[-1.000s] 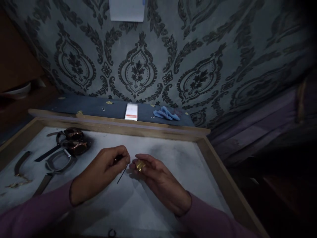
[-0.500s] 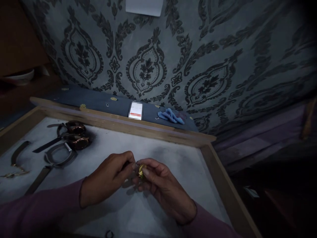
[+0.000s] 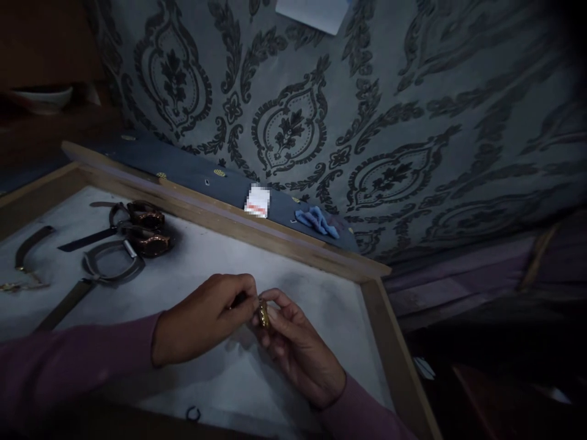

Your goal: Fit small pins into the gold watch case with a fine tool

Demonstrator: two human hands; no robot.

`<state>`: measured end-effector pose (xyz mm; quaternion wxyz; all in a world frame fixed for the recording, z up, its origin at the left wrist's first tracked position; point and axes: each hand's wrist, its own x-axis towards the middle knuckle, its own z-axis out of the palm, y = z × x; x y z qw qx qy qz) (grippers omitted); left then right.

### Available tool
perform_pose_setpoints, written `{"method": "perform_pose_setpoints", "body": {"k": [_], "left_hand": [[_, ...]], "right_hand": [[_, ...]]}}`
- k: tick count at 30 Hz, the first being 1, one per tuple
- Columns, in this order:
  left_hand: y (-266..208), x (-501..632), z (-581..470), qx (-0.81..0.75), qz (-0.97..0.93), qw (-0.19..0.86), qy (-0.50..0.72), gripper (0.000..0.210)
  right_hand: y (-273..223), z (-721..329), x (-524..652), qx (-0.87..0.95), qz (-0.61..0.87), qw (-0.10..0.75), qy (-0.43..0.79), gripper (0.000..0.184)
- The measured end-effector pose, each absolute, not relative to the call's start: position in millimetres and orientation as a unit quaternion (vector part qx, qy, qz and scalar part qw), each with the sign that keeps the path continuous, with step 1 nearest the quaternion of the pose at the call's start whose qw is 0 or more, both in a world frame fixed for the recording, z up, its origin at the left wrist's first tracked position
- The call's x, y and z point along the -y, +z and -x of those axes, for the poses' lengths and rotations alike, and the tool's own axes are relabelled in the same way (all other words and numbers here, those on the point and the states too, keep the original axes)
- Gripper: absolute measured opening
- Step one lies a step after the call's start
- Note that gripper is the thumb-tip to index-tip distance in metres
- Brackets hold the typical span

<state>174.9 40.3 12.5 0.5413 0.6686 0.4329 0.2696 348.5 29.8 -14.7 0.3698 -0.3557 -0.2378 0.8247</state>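
Here, gold piece (image 3: pixel 263 314): gripped in right hand (image 3: pixel 300 345), presumably steadied for left hand (image 3: pixel 204 321), pinched closed alongside, contents hidden.

We see a gold piece (image 3: pixel 263 314), purple sleeves (image 3: pixel 96 351), a blue cloth (image 3: pixel 317 220) and a grey wall (image 3: pixel 337 116) with dark leafy medallions (image 3: pixel 290 131).

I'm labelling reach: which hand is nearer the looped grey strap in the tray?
Left. The left hand is to the right of the looped grey strap and nearer the camera; the right hand is farther right, holding the gold piece.
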Motion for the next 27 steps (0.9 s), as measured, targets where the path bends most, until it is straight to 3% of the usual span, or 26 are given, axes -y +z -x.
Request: {"method": "perform_pose_setpoints", "body": {"k": [27], "left_hand": [[1,-40,-177,-0.419,-0.607,0.604,0.301,0.013]], "right_hand": [[-15,-346,-28,0.23,0.334,0.367,0.837,0.022]]}}
